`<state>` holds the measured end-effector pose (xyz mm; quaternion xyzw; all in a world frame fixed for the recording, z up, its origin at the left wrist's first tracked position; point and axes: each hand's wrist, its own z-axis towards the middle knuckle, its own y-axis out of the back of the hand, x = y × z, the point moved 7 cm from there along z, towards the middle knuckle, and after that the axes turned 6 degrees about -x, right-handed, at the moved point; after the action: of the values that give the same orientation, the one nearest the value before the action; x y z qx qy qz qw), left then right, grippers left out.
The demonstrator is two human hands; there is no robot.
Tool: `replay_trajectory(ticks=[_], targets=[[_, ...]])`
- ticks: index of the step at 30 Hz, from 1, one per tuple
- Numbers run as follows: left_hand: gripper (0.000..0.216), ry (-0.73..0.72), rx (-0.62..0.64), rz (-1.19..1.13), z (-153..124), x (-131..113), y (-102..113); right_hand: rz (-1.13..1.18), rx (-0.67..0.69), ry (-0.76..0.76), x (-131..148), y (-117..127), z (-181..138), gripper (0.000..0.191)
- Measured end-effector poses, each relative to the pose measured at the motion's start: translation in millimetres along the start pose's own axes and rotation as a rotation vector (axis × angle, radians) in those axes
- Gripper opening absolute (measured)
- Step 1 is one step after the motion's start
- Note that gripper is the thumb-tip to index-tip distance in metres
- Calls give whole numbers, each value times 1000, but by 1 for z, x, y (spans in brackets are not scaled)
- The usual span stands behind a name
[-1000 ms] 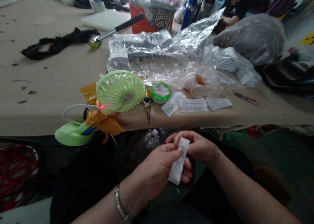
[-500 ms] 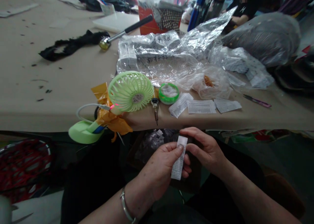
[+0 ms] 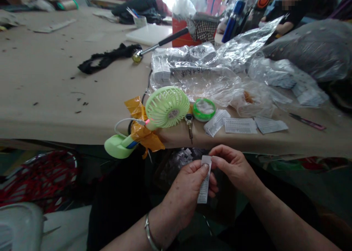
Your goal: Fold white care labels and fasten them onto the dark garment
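My left hand (image 3: 189, 188) is closed on a narrow white printed label (image 3: 203, 190), its thumb pressed flat across the upper part and fingers behind. The label stands nearly upright, covered in small lines of print too fine to read. My right hand (image 3: 233, 166) comes in from the right, thumb and forefinger closed together at the label's top right corner. Both hands are in front of the table edge, over a dark bag (image 3: 183, 157) with small white scraps on it. On the table above them lie more printed labels (image 3: 240, 125) in a loose row.
A green fan (image 3: 167, 108) is taped at the table edge, beside a soldering iron (image 3: 189, 128) and a green tub of white wadding (image 3: 204, 110). Tweezers (image 3: 308, 121) lie right. Behind are clear plastic bags (image 3: 198, 75), a hammer-like tool (image 3: 162, 44) and a person's arm (image 3: 284, 29).
The view has swung left, so the table things sit further right. My right thumb and forefinger have drawn together onto the label's top corner; my left hand keeps its hold.
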<state>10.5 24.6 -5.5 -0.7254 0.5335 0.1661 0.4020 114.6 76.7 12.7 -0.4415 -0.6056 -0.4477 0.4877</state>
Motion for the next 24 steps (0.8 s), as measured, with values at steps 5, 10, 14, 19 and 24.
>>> replay_trajectory(ticks=[5, 10, 14, 19, 24], targets=[[23, -72, -30, 45, -2, -7, 7, 24, 21, -57, -2, -13, 10, 13], [20, -286, -117, 187, 1, -25, 21, 25, 23, -4, 10, -24, 12, 13], [15, -541, -243, 346, -1, -45, 35, -106, 4, 116, 25, -29, 16, 10], [15, -696, -365, 549, -7, -64, 44, -243, -20, 238, 36, -33, 20, 9], [15, -820, -413, 683, -9, -77, 42, -287, -37, 293, 38, -34, 22, 10]])
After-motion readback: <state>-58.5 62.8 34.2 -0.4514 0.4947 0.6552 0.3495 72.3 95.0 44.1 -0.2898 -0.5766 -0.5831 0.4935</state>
